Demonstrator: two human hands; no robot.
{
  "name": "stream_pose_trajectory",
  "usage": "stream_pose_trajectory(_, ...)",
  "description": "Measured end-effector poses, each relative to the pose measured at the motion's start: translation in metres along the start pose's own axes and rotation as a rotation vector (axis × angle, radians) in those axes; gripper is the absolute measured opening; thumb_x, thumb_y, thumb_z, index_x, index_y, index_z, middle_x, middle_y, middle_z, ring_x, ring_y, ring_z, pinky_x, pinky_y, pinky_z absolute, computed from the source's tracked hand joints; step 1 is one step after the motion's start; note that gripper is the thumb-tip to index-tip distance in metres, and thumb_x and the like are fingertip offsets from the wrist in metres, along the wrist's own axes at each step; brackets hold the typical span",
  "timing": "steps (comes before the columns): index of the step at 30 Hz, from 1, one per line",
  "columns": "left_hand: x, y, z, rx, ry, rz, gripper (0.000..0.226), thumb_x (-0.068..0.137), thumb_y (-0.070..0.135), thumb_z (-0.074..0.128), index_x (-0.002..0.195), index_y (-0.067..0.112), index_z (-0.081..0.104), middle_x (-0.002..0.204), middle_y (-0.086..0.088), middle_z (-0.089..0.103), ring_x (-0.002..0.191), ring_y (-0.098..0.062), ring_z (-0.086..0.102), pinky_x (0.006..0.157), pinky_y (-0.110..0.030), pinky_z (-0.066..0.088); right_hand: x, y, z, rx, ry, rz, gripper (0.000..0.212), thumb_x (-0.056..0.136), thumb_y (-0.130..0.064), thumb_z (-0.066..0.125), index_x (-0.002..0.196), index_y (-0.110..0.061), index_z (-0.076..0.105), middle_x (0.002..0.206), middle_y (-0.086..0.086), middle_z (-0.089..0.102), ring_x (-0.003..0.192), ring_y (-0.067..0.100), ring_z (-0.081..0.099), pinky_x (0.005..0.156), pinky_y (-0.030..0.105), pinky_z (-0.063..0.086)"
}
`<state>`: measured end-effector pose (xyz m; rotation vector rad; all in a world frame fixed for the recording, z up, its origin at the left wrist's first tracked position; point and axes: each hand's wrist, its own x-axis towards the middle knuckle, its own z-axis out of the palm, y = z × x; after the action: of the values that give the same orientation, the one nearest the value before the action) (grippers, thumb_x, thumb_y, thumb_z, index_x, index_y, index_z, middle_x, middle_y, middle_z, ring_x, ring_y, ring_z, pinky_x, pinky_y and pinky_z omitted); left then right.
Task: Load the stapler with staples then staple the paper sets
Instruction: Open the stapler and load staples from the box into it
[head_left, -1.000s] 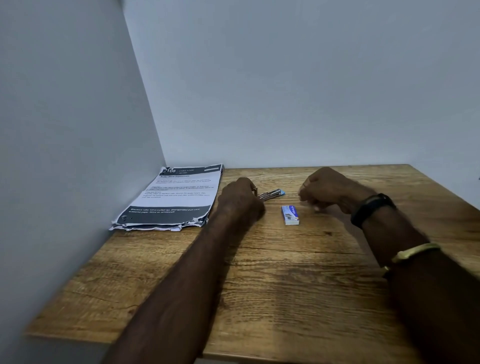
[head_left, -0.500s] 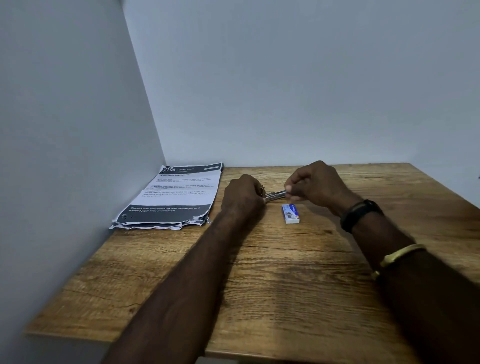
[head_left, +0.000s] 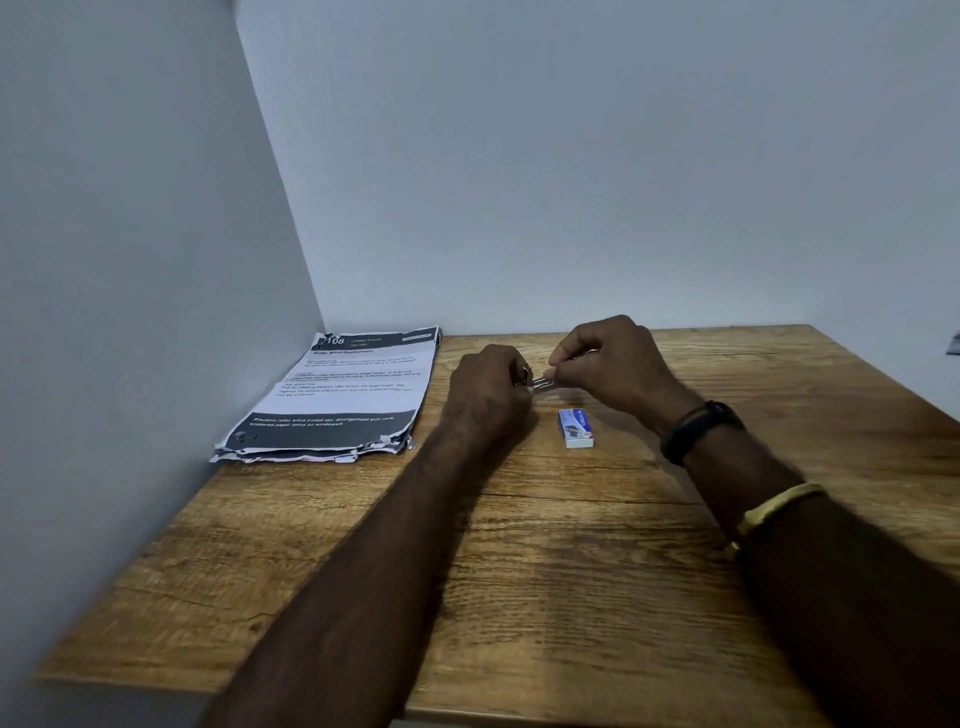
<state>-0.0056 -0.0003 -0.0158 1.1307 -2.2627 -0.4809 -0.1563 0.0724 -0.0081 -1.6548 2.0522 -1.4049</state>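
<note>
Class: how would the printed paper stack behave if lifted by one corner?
The paper stack probably flops: thin sheets. Its ragged near edge suggests loose sheets, likely to slide apart. Flat on the table, it shouldn't roll.

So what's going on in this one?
A person is working on a small metal stapler over the table: the left hand grips one end, the right hand pinches the other. Whether staples are going in is too small to tell. The staple box lies near the right wrist, and the paper stack lies untouched at the left.
</note>
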Motion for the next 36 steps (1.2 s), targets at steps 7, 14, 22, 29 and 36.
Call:
stream_pose_trajectory(7,0.0004,-0.0005,0.0002,-0.028,0.014,0.023,0.006,0.082,0.015,0.075,0.086,0.017,0.071,0.094,-0.005,0.074,0.092,-0.024,0.066,0.080,-0.035,0.053,-0.0010,0.0029,-0.0008,0.055,-0.008,-0.040,0.013,0.084,-0.004,0.079,0.095,-0.010,0.080,0.082,-0.002,0.075,0.065,-0.007,0.068,0.060,0.001,0.046)
stream_pose_trajectory(14,0.0018,-0.0026,0.0018,-0.058,0.025,0.032,0.006,0.083,0.016,0.075,0.088,0.015,0.072,0.093,-0.005,0.074,0.092,-0.024,0.066,0.083,-0.039,0.055,0.0036,0.0033,-0.0030,-0.054,0.047,-0.073,0.007,0.082,-0.010,0.081,0.088,-0.014,0.080,0.078,-0.005,0.074,0.066,-0.008,0.066,0.057,-0.004,0.039)
stream_pose_trajectory(22,0.0032,-0.0020,0.0012,-0.060,0.026,0.053,0.016,0.083,0.017,0.077,0.079,0.025,0.064,0.092,-0.002,0.074,0.089,-0.020,0.065,0.076,-0.030,0.049,0.0016,0.0056,-0.0088,0.021,0.006,-0.087,0.013,0.083,-0.003,0.079,0.094,-0.010,0.080,0.074,0.001,0.075,0.064,0.008,0.073,0.062,0.014,0.057)
stream_pose_trajectory(29,0.0035,-0.0009,0.0018,-0.046,0.046,0.091,0.014,0.082,0.018,0.076,0.078,0.025,0.065,0.078,0.005,0.065,0.081,-0.018,0.062,0.071,-0.029,0.046,0.0007,-0.0006,-0.0065,-0.153,-0.015,-0.174,0.008,0.082,-0.012,0.081,0.086,-0.019,0.079,0.081,-0.007,0.072,0.072,0.002,0.063,0.066,0.014,0.045)
stream_pose_trajectory(36,0.0027,0.0013,0.0018,-0.041,0.073,0.146,0.007,0.083,0.018,0.076,0.088,0.016,0.072,0.090,-0.003,0.073,0.088,-0.024,0.065,0.077,-0.037,0.055,0.0007,0.0019,-0.0084,-0.153,-0.067,-0.169,0.012,0.082,-0.011,0.081,0.085,-0.022,0.078,0.075,-0.016,0.067,0.069,-0.007,0.057,0.063,0.007,0.035)
